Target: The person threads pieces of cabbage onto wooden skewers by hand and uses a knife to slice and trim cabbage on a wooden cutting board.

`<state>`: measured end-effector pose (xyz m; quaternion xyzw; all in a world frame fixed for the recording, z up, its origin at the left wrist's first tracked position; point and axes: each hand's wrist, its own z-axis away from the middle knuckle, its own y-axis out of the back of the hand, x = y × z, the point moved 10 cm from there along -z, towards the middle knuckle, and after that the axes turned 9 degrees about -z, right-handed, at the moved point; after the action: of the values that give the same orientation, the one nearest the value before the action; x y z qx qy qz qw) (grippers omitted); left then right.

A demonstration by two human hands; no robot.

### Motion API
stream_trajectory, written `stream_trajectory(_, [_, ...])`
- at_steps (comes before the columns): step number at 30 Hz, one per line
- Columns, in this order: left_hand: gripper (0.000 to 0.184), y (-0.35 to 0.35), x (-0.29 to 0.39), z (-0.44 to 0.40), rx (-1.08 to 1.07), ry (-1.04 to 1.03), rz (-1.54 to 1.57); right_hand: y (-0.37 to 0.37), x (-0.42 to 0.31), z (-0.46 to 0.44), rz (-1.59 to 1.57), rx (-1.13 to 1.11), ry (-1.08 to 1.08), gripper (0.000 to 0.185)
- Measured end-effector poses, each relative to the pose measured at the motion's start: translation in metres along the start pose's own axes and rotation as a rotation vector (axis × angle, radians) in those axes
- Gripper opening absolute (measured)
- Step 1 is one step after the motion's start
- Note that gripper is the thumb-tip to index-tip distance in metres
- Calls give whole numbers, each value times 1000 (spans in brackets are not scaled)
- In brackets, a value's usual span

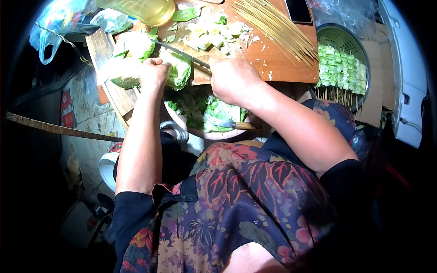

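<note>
My right hand (234, 79) is closed around the handle of a knife (182, 53), whose blade points to the upper left over the cabbage. My left hand (154, 75) has its fingers bent against a piece of green cabbage (180, 70) on the board. More cabbage (125, 73) lies to the left of it. Chopped cabbage pieces (211, 34) are scattered on the wooden board (255, 68) beyond my hands. Below the board's near edge, a basin (218, 135) holds leafy cabbage and a wooden-handled tool (243, 125).
Bamboo sticks (275, 29) lie at the board's upper right, near a phone (299, 10). A green colander (362, 48) at the right holds skewered cabbage (341, 70). A container of yellowish liquid (145, 10) stands at the top, and a blue plastic bag (50, 27) is at the upper left.
</note>
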<state>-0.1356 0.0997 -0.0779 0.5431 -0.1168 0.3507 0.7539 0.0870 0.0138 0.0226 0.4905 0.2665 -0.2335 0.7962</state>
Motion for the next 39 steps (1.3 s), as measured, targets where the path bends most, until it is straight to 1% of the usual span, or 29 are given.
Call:
stream_trajectory(2, [25,0,6,3,-11,2,14,2,-7,7,-1,22,15,21])
stream_trajectory(6, [19,1,14,10,-18,-5,38,1,-17,20,4,-63,3,20])
stream_trajectory(10, [15,0,9,8,-17,-6,94,-7,-14,20,34,-73,32,19])
stream_trajectory(13, [16,0,5,2,16,-16,68,-7,-15,18,10,-68,57,19])
stream_trajectory(16, [18,0,5,6,-14,28,67,-7,-15,17,18,-111,38,20])
stream_trajectory(19, [19,2,7,6,-6,17,14,-7,-18,14,-24,-153,31,21])
stream_trajectory(22, [17,2,10,10,-12,16,59,-7,-22,8,14,-133,56,20])
stream_trajectory(24, [16,2,10,10,-9,27,60,-9,-23,5,40,-190,41,19])
stream_trajectory(28, [14,3,12,12,9,21,78,-23,-19,-7,57,-151,40,19])
stream_trajectory(29, [14,3,12,13,8,23,78,-31,-15,-12,83,-150,10,18])
stream_trajectory(31, [15,8,20,15,57,-22,-113,-34,-14,-20,107,-145,-17,18])
stream_trajectory(34, [18,9,18,12,70,-68,-132,-40,-12,-19,95,-165,-19,18])
stream_trajectory(35, [20,16,15,10,96,-76,-170,-40,-10,-18,95,-107,-15,19])
stream_trajectory(36, [22,23,18,11,121,-84,-208,-36,-10,-16,94,-49,-11,20])
stream_trajectory(37, [25,32,21,12,159,-84,-287,-34,-8,-15,95,-47,-13,20])
stream_trajectory(38, [28,42,25,13,195,-82,-366,-35,-5,-13,72,-81,-19,21])
stream_trajectory(39, [35,46,36,21,168,-70,-450,-34,-3,-10,52,-114,-24,23])
